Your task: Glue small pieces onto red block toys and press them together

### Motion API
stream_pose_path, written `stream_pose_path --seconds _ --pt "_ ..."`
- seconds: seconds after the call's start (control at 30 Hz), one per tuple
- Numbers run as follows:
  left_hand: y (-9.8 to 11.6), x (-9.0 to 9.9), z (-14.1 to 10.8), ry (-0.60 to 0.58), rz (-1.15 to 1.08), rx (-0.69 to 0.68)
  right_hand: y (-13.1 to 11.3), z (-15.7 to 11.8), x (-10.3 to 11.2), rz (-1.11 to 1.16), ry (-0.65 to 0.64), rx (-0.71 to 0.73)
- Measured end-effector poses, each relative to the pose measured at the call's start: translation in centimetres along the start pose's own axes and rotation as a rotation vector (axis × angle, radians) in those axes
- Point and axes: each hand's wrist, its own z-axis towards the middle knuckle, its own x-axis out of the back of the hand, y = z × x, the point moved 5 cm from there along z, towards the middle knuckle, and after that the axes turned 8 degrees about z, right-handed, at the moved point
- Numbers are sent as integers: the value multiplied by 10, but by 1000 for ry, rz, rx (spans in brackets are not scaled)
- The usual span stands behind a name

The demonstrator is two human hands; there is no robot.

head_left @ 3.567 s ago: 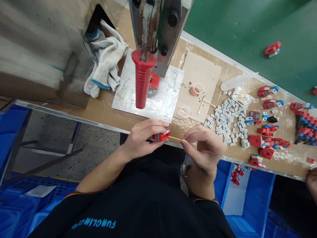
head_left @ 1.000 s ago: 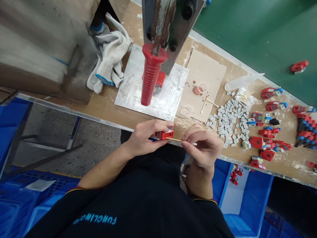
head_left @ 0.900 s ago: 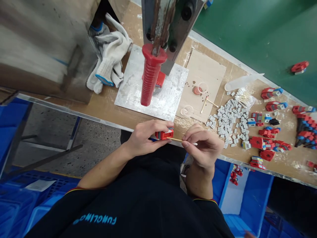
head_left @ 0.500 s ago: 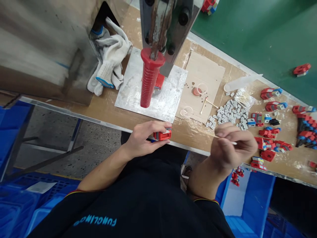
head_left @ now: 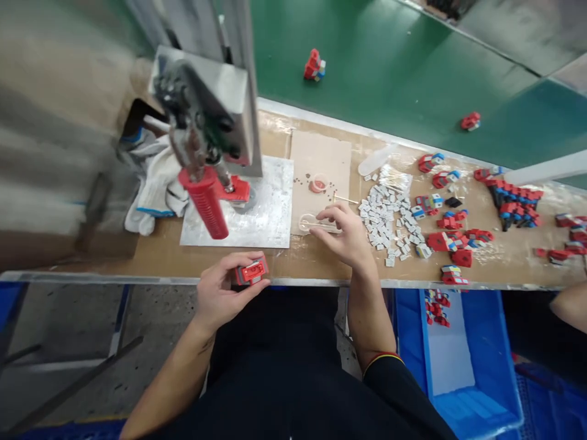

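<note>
One red block point(head_left: 252, 272) is pinched between thumb and fingers of the left hand point(head_left: 218, 292) over the tabletop's point(head_left: 158, 260) near edge. Farther in, the right hand point(head_left: 347, 237), fingers half parted, meets a cotton swab point(head_left: 331, 228) beside a clear dish point(head_left: 301, 219); whether it grips, I cannot tell.

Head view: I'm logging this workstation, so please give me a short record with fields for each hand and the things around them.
Left hand: holds a red-and-gray toy piece, hollow face showing
Right hand: fingers over a clear shallow cup, cotton swab at fingertips; grip unclear
Left side: white gloves, red lever handle
Right side: loose gray tiles, red-and-blue toy parts
Below bench edge: blue bin
</note>
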Motion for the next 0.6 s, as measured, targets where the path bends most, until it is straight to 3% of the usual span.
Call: stream_pose_path --seconds 0.03,0.13,0.2,0.27,0.33,0.4,0.47,0.6 --pt "-1 1 -1 4 -11 21 5 -3 11 22 71 -5" --pt "-6 2 -1 9 -105 83 27 -25 63 15 446 -30" --pt "-9 0 -1 -4 -189 124 44 -40 92 -97 570 -72" --pt "-10 -4 1 -24 -260 157 59 -44 104 -226 482 -101" --pt "-9 -9 3 -47 -320 179 69 -38 105 -310 329 -90" --pt "-5 -14 4 -77 -356 194 75 -29 107 -353 256 -56" --pt "-2 -16 3 -80 -359 202 79 -19 119 -389 302 -43" --pt "-8 -9 -3 -47 -320 215 85 -14 168 -438 506 -98"
